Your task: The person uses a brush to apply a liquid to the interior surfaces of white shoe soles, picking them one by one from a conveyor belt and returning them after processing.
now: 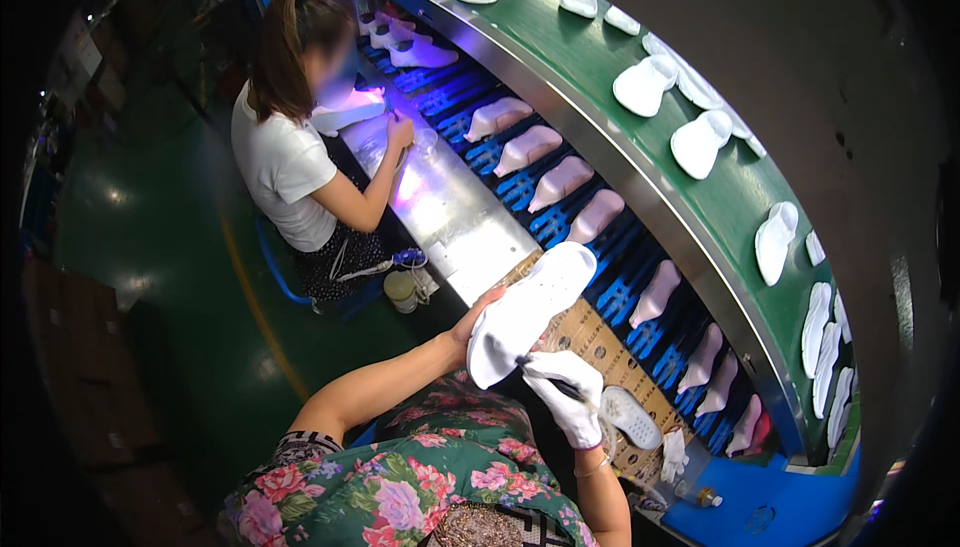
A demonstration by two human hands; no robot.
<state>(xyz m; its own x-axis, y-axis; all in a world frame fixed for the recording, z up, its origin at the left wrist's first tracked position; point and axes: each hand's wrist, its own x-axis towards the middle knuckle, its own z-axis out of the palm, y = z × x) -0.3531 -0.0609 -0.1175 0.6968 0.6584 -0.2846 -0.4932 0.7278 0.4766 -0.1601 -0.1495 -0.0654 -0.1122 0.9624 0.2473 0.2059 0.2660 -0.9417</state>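
Note:
A white shoe sole [535,312] is tilted up in front of me over the edge of the bench. My bare left hand [474,325] is closed round its left side. At the sole's lower end is my right hand [572,397], in a white glove, with its fingers drawn together. Something small and dark shows at those fingertips, touching or very near the sole's edge; its kind is too small to tell. Just right of the glove lies another pale sole with holes [631,418], on printed cardboard [595,339] covering the bench.
Pinkish shoe lasts [563,183] stand in a row on a blue-slatted conveyor [612,299]. Above it curves a green belt [725,202] carrying several white soles [697,145]. A seated person [300,137] works at left under purple light. White gloves [674,455] and a bottle [707,497] lie at right.

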